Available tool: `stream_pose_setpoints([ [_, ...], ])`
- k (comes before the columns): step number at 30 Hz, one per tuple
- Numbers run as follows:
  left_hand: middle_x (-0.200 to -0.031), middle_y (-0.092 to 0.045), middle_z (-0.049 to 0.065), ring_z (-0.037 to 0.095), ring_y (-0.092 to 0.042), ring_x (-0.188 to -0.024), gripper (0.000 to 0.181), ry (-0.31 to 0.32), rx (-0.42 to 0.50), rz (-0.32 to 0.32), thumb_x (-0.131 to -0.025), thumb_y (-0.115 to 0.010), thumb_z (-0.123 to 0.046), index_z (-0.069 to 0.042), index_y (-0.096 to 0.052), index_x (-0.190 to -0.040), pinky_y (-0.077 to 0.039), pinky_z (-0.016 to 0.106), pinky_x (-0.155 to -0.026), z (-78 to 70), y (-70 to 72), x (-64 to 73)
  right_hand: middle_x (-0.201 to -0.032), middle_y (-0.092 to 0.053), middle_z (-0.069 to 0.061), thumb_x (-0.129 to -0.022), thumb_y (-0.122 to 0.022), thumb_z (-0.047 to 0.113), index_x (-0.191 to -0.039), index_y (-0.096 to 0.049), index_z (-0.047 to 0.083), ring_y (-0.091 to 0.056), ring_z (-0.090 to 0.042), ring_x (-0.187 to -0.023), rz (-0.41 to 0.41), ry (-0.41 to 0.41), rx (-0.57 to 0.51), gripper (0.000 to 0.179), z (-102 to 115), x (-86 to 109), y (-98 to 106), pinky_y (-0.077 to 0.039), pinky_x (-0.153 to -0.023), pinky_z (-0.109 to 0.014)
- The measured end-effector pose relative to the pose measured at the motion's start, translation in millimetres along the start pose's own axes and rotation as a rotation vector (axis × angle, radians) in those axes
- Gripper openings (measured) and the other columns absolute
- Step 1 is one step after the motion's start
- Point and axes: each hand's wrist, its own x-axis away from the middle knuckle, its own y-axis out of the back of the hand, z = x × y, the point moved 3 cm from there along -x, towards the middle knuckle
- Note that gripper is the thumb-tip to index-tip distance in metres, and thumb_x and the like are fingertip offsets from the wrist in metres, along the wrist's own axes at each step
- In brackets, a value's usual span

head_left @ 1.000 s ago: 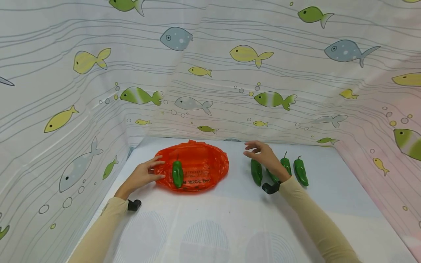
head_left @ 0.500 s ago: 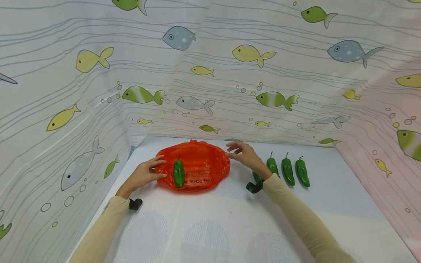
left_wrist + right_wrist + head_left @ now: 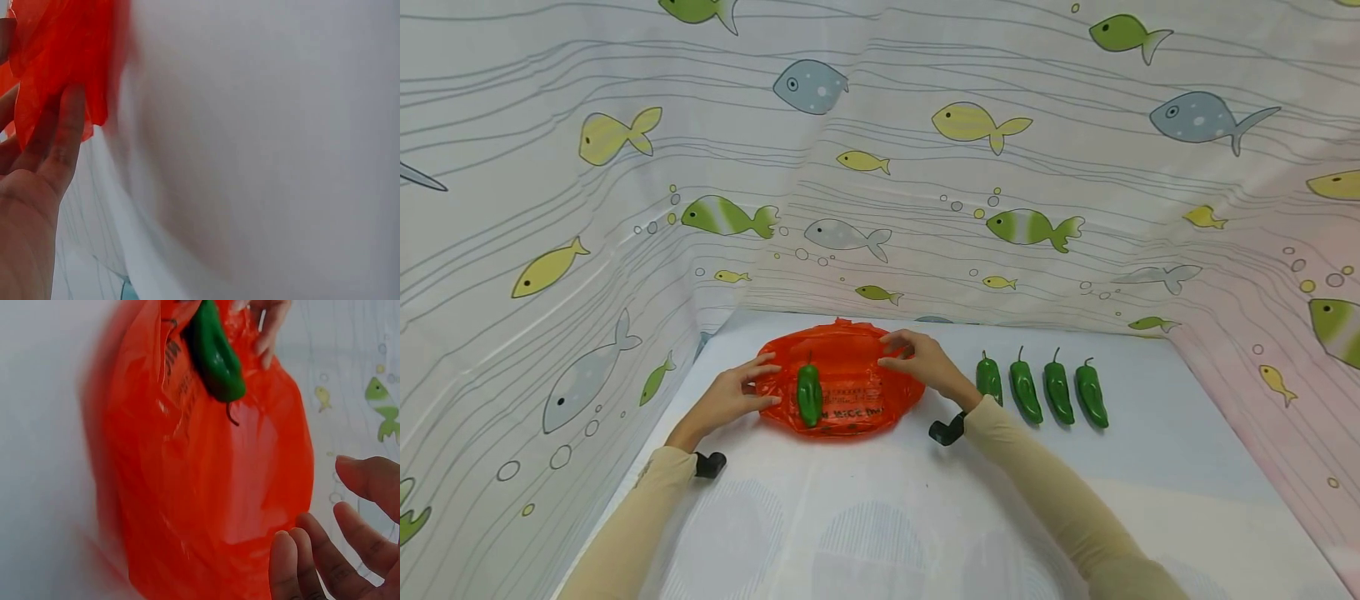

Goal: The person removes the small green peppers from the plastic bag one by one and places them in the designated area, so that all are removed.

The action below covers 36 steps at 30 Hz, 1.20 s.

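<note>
A red plastic bag [image 3: 850, 342] lies spread with its mouth open on the table. Inside its left part is a green chili pepper [image 3: 809, 396], stem pointing away. My left hand [image 3: 730, 396] is at the bag's left edge; in the left wrist view its extended fingers [image 3: 67, 134] touch the red plastic. My right hand [image 3: 921, 360] hovers over the bag's right side, fingers relaxed and apart, holding nothing. The right wrist view also shows that hand's spread fingers [image 3: 328, 559] beside the bag, with the pepper [image 3: 215, 356] farther off.
Several more green chili peppers [image 3: 1056, 393] lie in a row on the white table [image 3: 880, 500], right of the bag. A fish-patterned curtain [image 3: 925, 183] walls the table at the back and both sides.
My right hand has moved left from above the row of peppers to over the bag's right side, uncovering the row. My left hand and the pepper in the bag have stayed put.
</note>
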Motion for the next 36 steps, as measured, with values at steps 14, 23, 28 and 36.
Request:
stream_pose_setpoints([
  [14, -0.163, -0.039, 0.008, 0.039, -0.037, -0.145, 0.062, 0.001, 0.0, 0.004, -0.088, -0.083, -0.031, -0.009, -0.062, -0.142, -0.047, 0.055, -0.106, 1.8, -1.0, -2.0, -0.129, -0.066, -0.011, -0.094, -0.078, 0.03, -0.137, -0.063, 0.009, -0.061, -0.025, -0.107, 0.065, 0.035, 0.007, 0.05, 12, -16.6, -45, -0.054, -0.088, -0.035],
  [23, -0.163, -0.039, 0.007, 0.038, -0.038, -0.145, 0.062, -0.006, -0.007, 0.008, -0.088, -0.083, -0.03, -0.008, -0.062, -0.142, -0.047, 0.053, -0.104, 0.2, -1.1, -3.0, -0.137, -0.062, -0.011, -0.093, -0.078, 0.035, -0.138, -0.062, 0.01, -0.057, -0.03, -0.125, 0.112, 0.012, 0.024, 0.054, 19, -30.8, -70, -0.053, -0.097, -0.038],
  [28, -0.162, -0.039, 0.01, 0.04, -0.039, -0.145, 0.06, -0.01, -0.005, 0.01, -0.088, -0.083, -0.026, -0.005, -0.062, -0.141, -0.047, 0.054, -0.105, -2.2, -0.6, -2.9, -0.138, -0.061, -0.013, -0.094, -0.077, 0.032, -0.138, -0.062, 0.009, -0.056, -0.031, -0.127, 0.127, 0.003, -0.021, 0.052, 20, -38.8, -81, -0.055, -0.092, -0.036],
  [36, -0.163, -0.038, 0.007, 0.037, -0.036, -0.148, 0.062, -0.025, -0.015, 0.016, -0.088, -0.084, -0.027, -0.006, -0.061, -0.142, -0.047, 0.053, -0.104, 0.1, -1.7, -5.8, -0.136, -0.061, -0.013, -0.094, -0.078, 0.029, -0.137, -0.063, 0.009, -0.065, -0.022, -0.104, 0.128, -0.049, -0.094, 0.049, 17, -49.4, -96, -0.059, -0.084, -0.04],
])
